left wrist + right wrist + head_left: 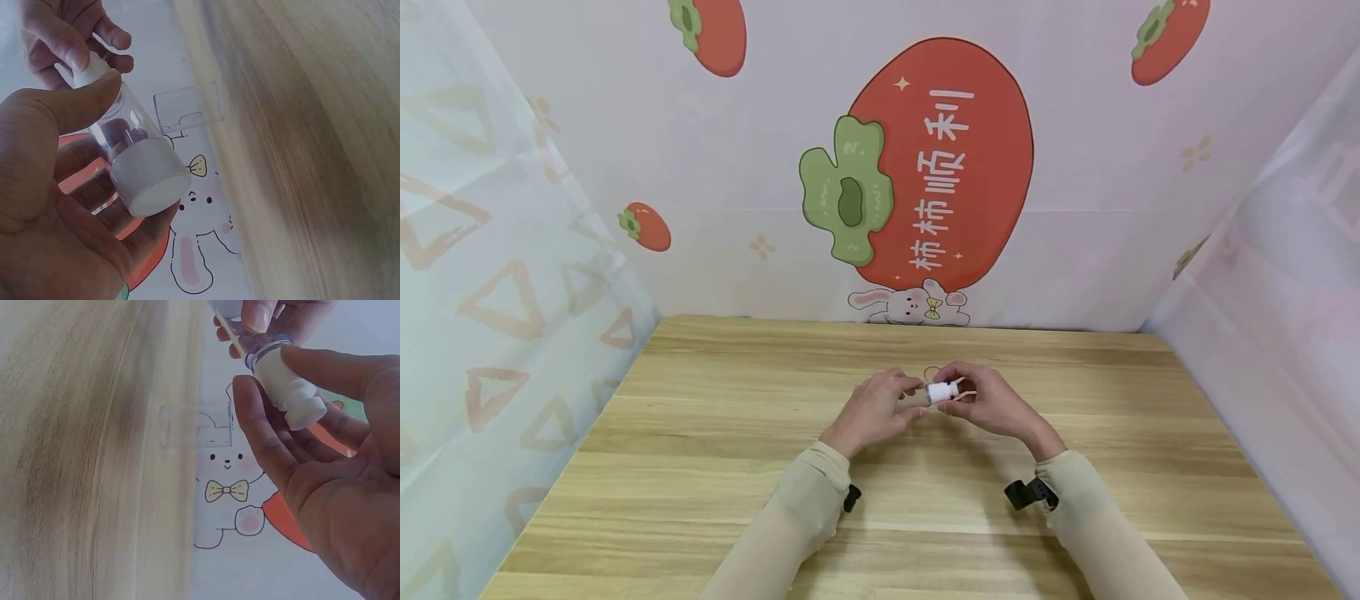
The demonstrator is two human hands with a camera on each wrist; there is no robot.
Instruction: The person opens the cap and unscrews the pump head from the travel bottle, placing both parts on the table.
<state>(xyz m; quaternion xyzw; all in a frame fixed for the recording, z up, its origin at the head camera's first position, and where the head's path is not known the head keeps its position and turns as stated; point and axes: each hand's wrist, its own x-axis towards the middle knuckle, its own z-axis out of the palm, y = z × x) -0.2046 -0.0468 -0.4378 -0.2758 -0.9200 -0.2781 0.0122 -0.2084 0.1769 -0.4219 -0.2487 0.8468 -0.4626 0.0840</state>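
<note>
A small clear bottle (150, 172) with a white base and a stepped white top (284, 381) is held sideways between both hands above the table. My left hand (876, 408) curls round its clear body, the thumb reaching toward the neck. From the other side my right hand (996, 404) pinches the white top between thumb and fingers. Behind the hands, near the table's back edge, stands a clear cylindrical cap (197, 428), also visible in the left wrist view. In the head view the fingers cover much of the bottle.
The wooden table (700, 467) ends at a printed cloth backdrop (760, 167) with a large persimmon and a rabbit. Pale cloth walls (527, 275) flank it on both sides. Black wrist devices (1030, 494) sit at the cuffs.
</note>
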